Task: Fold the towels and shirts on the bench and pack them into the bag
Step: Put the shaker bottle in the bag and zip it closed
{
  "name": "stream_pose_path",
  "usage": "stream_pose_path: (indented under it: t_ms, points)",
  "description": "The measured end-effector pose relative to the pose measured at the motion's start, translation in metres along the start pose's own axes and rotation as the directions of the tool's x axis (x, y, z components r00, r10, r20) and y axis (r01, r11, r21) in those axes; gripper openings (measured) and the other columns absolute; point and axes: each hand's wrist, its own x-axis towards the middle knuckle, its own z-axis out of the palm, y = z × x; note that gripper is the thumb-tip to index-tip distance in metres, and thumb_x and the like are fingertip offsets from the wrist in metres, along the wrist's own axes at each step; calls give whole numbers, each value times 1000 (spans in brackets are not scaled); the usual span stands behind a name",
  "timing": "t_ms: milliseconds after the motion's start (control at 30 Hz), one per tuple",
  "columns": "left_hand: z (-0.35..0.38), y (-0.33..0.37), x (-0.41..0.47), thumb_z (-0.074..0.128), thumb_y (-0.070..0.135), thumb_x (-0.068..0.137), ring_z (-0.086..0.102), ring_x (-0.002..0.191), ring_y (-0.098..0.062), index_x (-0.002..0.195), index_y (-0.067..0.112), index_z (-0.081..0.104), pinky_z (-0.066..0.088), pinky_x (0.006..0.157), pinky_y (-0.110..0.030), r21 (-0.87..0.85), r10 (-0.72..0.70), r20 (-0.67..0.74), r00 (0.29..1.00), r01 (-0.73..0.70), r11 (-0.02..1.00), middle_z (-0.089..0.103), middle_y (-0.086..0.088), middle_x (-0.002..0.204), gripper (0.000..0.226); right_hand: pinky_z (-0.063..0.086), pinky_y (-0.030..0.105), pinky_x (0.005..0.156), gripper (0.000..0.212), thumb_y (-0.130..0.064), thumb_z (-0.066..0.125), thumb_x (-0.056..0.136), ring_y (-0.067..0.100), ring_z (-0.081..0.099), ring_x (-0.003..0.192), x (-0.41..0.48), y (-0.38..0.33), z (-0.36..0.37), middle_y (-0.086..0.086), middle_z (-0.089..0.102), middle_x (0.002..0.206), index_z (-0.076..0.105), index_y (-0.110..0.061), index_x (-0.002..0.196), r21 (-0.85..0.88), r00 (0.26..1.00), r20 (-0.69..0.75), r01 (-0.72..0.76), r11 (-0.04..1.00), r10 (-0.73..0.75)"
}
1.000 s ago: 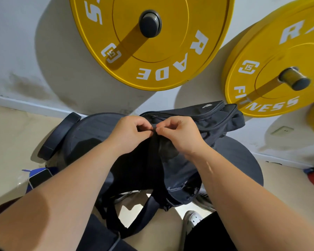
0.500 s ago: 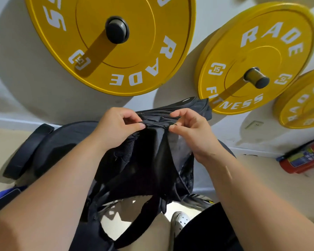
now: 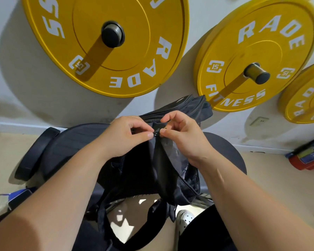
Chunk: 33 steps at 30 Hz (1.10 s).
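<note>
Down on the floor at the far left lies a blue thing [image 3: 16,196]; I cannot tell what it is. Next to it is a black round pad [image 3: 37,153], at the end of the dark worktop [image 3: 74,142]. A big yellow weight plate [image 3: 105,42] hangs on the wall above.

On the worktop, close to the wall, sits the black bag [image 3: 134,174]. Its near side hangs over the edge, and a strap [image 3: 134,230] loops down toward the floor. No towels or shirts show anywhere. They may be inside already, but that is only a guess.

The left grip [image 3: 123,136] pinches the bag's cloth at the top, thumb against fingers. Just beside it is the small zip pull [image 3: 156,133]. The right grip [image 3: 183,136] comes from the other side and pinches the pull with thumb and first finger. Both grips are narrow and almost touch.

The bag looks soft, floppy and light. It will likely sag and bunch up if it is tugged from one side only. One grip should hold the cloth tight near the zip while the other slides the pull. The pull is tiny and could slip out of the fingers.

Further right a second yellow plate [image 3: 252,57] hangs on the wall, and a red thing [image 3: 310,158] lies on the floor below it.
</note>
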Motion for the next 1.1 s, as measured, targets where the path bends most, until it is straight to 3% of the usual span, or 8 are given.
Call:
stream_pose_path:
  t_ms: [200,433,667,800,867,967,1100]
  points:
    - [1,15,-4,81,24,80,62,73,-8,81,25,74,56,70,-34,211,0,-40,999,8,977,65,10,78,8,42,37,66,20,-2,69,84,22,49,64,-1,-6,9,10,56,68,63,-18,95,-110,1000,5,11,994,-10]
    - [-15,19,-7,76,28,85,58,72,-9,81,26,69,53,68,-36,384,52,3,999,-50,922,61,12,77,8,43,33,66,20,-5,71,85,15,49,62,-6,-10,10,5,57,68,61,-18,97,-125,1000,-19,22,992,-25]
    - [-43,-4,-25,73,21,87,61,75,-10,76,29,69,53,73,-39,400,-98,-132,986,143,905,65,9,79,14,42,34,68,20,0,68,85,16,50,64,-6,-12,-16,0,53,65,60,-17,92,-66,994,-106,23,998,-30]
    - [-53,-4,-31,78,19,82,63,73,-6,70,35,68,54,72,-35,389,-219,-161,962,266,882,68,11,76,22,38,32,65,19,0,68,86,15,46,63,-2,-25,-43,11,52,66,59,-16,91,-54,989,-106,97,994,-102]
    - [-46,16,-24,81,22,78,65,74,-6,78,35,71,53,72,-28,350,-183,-167,969,232,908,69,12,80,17,40,33,65,18,-3,69,86,16,48,63,0,-34,-46,16,57,72,59,-17,91,-100,989,-41,138,985,-143]
    - [-22,66,-4,86,33,72,64,83,-6,98,31,74,50,74,-18,341,-18,-126,992,60,938,67,15,91,28,47,36,67,20,-6,70,86,22,56,67,3,-44,-47,9,61,75,60,-22,91,-161,983,4,183,970,-185]
    - [11,93,17,83,42,72,59,81,-5,95,28,73,53,74,-32,503,66,-82,994,-16,864,63,16,87,28,48,35,70,22,-11,70,85,20,58,70,5,-52,-57,2,62,73,58,-28,92,-256,978,44,207,944,-202]
